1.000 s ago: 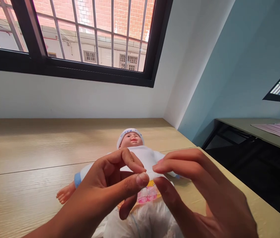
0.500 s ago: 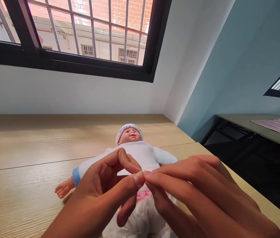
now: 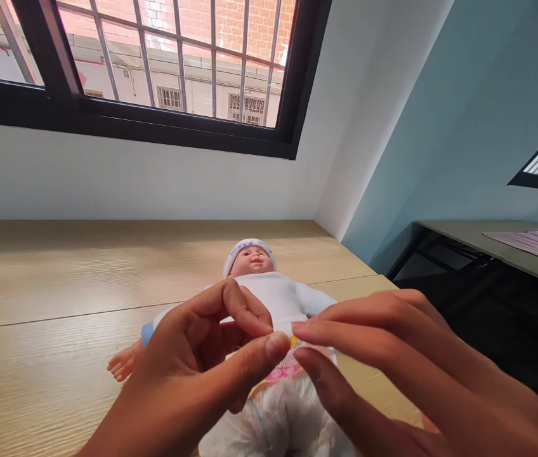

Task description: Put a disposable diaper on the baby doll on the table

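Note:
A baby doll (image 3: pixel 269 293) lies on its back on the wooden table, head away from me. It wears a white cap (image 3: pixel 235 249), a white long-sleeved top with blue cuffs, and a white diaper (image 3: pixel 283 412) with a pink and yellow printed waistband. Above its waist my left hand (image 3: pixel 216 355) is closed, thumb and forefinger pressed together; anything between them is too small to make out. Just right of those fingertips is my right hand (image 3: pixel 393 355), its thumb apart from its fingers and nothing visible between them. Both hands cover parts of the doll's middle.
The table (image 3: pixel 50 273) meets a white wall under a barred window (image 3: pixel 178 63). Its right edge runs diagonally beside a dark gap. Beyond stands another table (image 3: pixel 469 231) with a pink sheet (image 3: pixel 535 244) on it.
My right hand's fingertips have parted from my left hand's and moved slightly right, thumb and fingers spreading. The left hand keeps its pinch. More of the printed waistband shows now.

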The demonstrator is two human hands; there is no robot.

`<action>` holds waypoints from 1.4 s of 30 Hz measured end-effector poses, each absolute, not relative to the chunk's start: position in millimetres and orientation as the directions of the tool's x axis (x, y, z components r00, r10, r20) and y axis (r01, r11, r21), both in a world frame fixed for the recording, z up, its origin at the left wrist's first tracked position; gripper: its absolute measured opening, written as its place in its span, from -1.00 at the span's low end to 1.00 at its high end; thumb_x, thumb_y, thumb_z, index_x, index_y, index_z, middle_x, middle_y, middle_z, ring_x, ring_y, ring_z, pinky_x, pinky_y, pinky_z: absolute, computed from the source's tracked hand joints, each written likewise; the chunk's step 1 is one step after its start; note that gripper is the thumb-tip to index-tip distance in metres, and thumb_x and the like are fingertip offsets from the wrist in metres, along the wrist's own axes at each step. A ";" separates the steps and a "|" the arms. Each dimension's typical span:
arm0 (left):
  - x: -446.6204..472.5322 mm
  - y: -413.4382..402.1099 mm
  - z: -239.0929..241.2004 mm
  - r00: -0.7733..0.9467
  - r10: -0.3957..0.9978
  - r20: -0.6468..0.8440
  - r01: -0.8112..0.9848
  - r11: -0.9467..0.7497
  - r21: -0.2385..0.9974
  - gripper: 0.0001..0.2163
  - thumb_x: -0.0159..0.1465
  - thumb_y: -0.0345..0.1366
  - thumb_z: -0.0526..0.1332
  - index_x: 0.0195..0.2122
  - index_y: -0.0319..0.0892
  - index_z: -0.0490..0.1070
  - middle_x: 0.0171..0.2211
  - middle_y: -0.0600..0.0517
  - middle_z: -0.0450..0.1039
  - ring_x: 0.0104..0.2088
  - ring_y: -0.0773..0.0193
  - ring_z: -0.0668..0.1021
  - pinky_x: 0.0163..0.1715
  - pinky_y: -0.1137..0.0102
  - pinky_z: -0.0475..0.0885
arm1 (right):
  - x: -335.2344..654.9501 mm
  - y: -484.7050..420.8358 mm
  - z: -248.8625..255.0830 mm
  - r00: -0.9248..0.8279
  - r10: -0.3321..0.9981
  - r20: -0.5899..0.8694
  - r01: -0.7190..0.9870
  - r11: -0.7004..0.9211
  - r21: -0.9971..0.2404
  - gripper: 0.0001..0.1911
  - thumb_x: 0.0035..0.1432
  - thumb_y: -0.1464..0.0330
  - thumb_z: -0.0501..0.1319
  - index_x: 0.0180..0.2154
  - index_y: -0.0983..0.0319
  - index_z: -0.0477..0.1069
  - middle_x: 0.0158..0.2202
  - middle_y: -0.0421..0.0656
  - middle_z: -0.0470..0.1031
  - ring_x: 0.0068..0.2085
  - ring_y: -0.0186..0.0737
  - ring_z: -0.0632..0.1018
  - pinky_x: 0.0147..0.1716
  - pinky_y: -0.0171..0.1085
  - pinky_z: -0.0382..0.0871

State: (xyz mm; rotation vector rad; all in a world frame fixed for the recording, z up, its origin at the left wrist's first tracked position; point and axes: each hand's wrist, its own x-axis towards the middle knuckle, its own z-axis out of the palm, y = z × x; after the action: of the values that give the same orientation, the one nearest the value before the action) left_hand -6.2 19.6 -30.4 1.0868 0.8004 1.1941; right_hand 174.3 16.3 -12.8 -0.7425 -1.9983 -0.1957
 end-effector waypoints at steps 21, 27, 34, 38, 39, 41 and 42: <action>-10.3 22.0 -29.7 0.287 0.954 0.084 -0.310 0.009 0.951 -0.73 0.16 -0.21 0.46 -0.50 -0.16 0.40 -0.55 0.17 0.40 -0.58 0.51 0.27 -0.58 0.63 0.23 | 178.6 29.0 -7.1 -0.470 0.689 0.552 0.333 0.718 -0.612 -0.79 0.20 0.46 0.37 -0.17 0.06 0.49 -0.28 -0.48 0.62 -0.27 -0.56 0.64 -0.15 -0.63 0.45; -8.9 23.9 -32.8 0.337 0.940 0.053 -0.317 0.060 0.947 -0.71 0.15 -0.19 0.47 -0.49 -0.17 0.38 -0.56 0.17 0.36 -0.58 0.51 0.25 -0.58 0.62 0.20 | 181.7 29.6 -11.3 -0.453 0.682 0.574 0.303 0.723 -0.620 -0.81 0.22 0.48 0.34 -0.18 0.08 0.49 -0.30 -0.45 0.60 -0.27 -0.56 0.60 -0.17 -0.62 0.45; -6.4 23.1 -33.2 0.326 0.943 0.059 -0.334 0.057 0.941 -0.74 0.20 -0.18 0.43 -0.45 -0.14 0.38 -0.66 0.23 0.21 -0.60 0.49 0.20 -0.55 0.61 0.19 | 186.8 35.6 -10.4 -0.439 0.746 0.501 0.369 0.658 -0.656 -0.81 0.26 0.40 0.31 -0.12 0.02 0.43 -0.25 -0.39 0.52 -0.22 -0.48 0.53 -0.19 -0.53 0.43; -4.7 21.8 -36.2 0.318 0.947 0.042 -0.348 0.075 0.934 -0.71 0.20 -0.17 0.43 -0.45 -0.15 0.33 -0.60 0.19 0.27 -0.59 0.48 0.19 -0.60 0.59 0.11 | 177.2 35.2 -9.5 -0.562 0.778 0.282 0.398 0.553 -0.732 -0.90 0.25 0.28 0.34 -0.29 0.13 0.46 -0.32 -0.36 0.52 -0.31 -0.44 0.50 -0.31 -0.43 0.39; -3.8 21.5 -36.9 0.334 0.941 0.045 -0.356 0.082 0.931 -0.70 0.20 -0.17 0.42 -0.45 -0.15 0.32 -0.58 0.17 0.31 -0.58 0.47 0.20 -0.59 0.57 0.10 | 175.9 34.3 -9.9 -0.573 0.767 0.290 0.385 0.564 -0.730 -0.88 0.27 0.31 0.31 -0.33 0.16 0.46 -0.34 -0.34 0.52 -0.32 -0.43 0.50 -0.32 -0.41 0.37; -0.8 20.4 -37.5 0.349 0.936 0.046 -0.374 0.094 0.923 -0.69 0.21 -0.16 0.42 -0.45 -0.15 0.29 -0.52 0.13 0.38 -0.56 0.46 0.22 -0.57 0.54 0.09 | 176.8 31.8 -10.3 -0.569 0.753 0.329 0.368 0.592 -0.717 -0.84 0.30 0.37 0.26 -0.38 0.19 0.46 -0.37 -0.31 0.52 -0.33 -0.41 0.52 -0.35 -0.39 0.36; 1.0 19.4 -37.2 0.347 0.937 0.044 -0.380 0.098 0.920 -0.68 0.20 -0.16 0.42 -0.45 -0.16 0.28 -0.50 0.11 0.41 -0.56 0.47 0.20 -0.56 0.52 0.07 | 179.1 30.2 -9.9 -0.567 0.746 0.349 0.365 0.608 -0.705 -0.85 0.30 0.40 0.24 -0.37 0.19 0.46 -0.37 -0.30 0.52 -0.33 -0.40 0.53 -0.35 -0.39 0.37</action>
State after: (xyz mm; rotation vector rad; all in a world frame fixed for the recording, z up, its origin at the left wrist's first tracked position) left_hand 1.0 19.4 -37.2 1.0414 0.6748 1.0920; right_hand 179.1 30.2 -9.9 -0.8719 -2.1897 0.7669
